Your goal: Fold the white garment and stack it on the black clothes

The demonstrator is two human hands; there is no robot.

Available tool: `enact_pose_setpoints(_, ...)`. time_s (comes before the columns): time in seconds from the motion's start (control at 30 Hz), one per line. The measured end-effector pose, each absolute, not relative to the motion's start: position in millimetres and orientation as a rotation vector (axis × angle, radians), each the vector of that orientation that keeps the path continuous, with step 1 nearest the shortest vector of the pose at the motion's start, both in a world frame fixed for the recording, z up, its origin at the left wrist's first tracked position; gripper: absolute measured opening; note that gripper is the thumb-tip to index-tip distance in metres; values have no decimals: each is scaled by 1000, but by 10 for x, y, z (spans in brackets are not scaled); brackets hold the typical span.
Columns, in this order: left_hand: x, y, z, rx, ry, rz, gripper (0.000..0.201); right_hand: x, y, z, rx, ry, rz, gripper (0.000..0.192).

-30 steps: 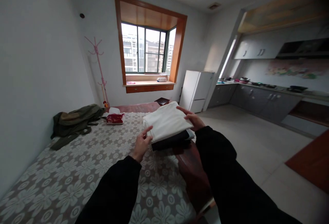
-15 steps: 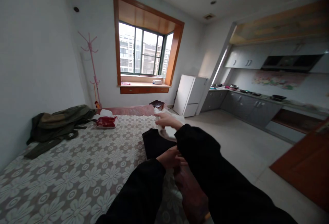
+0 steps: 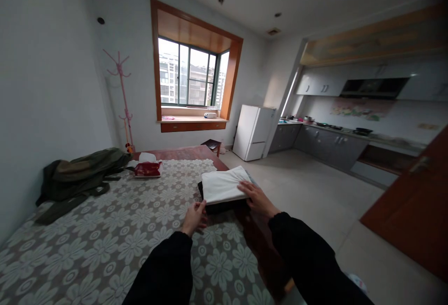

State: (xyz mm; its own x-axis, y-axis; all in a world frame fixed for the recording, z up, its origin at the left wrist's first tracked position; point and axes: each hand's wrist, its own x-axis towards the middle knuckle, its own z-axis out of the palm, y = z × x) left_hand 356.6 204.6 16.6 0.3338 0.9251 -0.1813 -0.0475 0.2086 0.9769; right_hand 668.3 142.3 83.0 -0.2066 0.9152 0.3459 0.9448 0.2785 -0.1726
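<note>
A: Where is the folded white cloth right now?

B: It lies on top of a folded dark garment, a small stack at the table's edge, at about twelve o'clock from the hands. The right hand lies flat on the cloth's near right corner, fingers spread and open, gripping nothing. The left hand sits at seven o'clock from the stack, thumb and fingers loosely curled at the near left corner – I cannot tell whether it pinches cloth or only touches it.

A: How would you handle the stack well?

B: My judgement: press evenly with flat palms, square the white edges over the dark ones, and keep the pile off the table's lip, since it sits close to the bare wooden edge.

A: Any containers about?

B: A red tissue pack at ten o'clock, a white tissue poking from its top. Left of it, an olive bag slumps on the flowered tablecloth – its contents are hidden. Beyond, a white fridge stands shut
</note>
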Motion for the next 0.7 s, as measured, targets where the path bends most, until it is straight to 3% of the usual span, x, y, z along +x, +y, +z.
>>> enact_pose_setpoints(0.2, 3762, 2073, 14, 1244, 1050, 1056, 51, 6870, 1585, 1017, -1546, -2416, -108, 56)
enact_pose_setpoints(0.4, 3798, 2011, -47, 1236, 858, 1105, 55, 6921, 1742, 1286, -1487, -2535, -350, 57)
enact_pose_setpoints(0.7, 3830, 1892, -65, 1268, 867, 1079, 46, 7064, 1528, 923, -1584, -2393, -362, 55)
